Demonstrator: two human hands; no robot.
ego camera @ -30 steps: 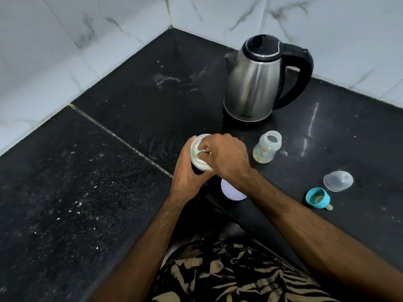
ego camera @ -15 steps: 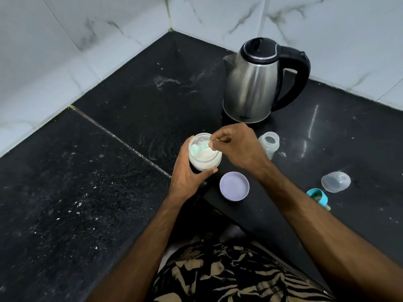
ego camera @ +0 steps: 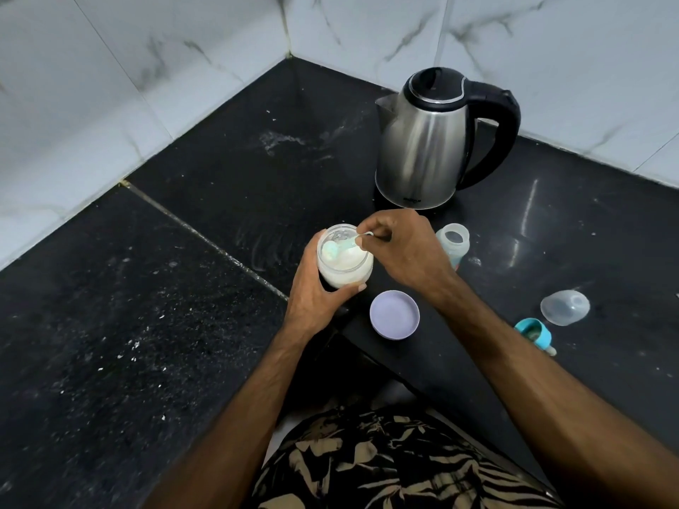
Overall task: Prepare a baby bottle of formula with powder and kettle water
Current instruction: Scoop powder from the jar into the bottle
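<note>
My left hand point(ego camera: 316, 299) grips a clear jar of white formula powder point(ego camera: 344, 261), held above the counter's front edge. My right hand point(ego camera: 400, 247) pinches the handle of a pale green scoop point(ego camera: 340, 247) whose bowl sits inside the jar's mouth on the powder. The open baby bottle point(ego camera: 452, 244) stands just right of my right hand, partly hidden by it. A steel kettle point(ego camera: 422, 148) with a black lid and handle stands behind the hands.
The jar's lilac lid point(ego camera: 394, 319) lies on the black counter point(ego camera: 220, 178) near its edge. A clear bottle cap point(ego camera: 564, 307) and a teal teat ring point(ego camera: 533, 333) lie at the right. White tiled walls meet in a corner behind.
My right hand lifted off the jar's mouth and drew back to the right, so the scoop and powder now show. The jar and lid have barely shifted.
</note>
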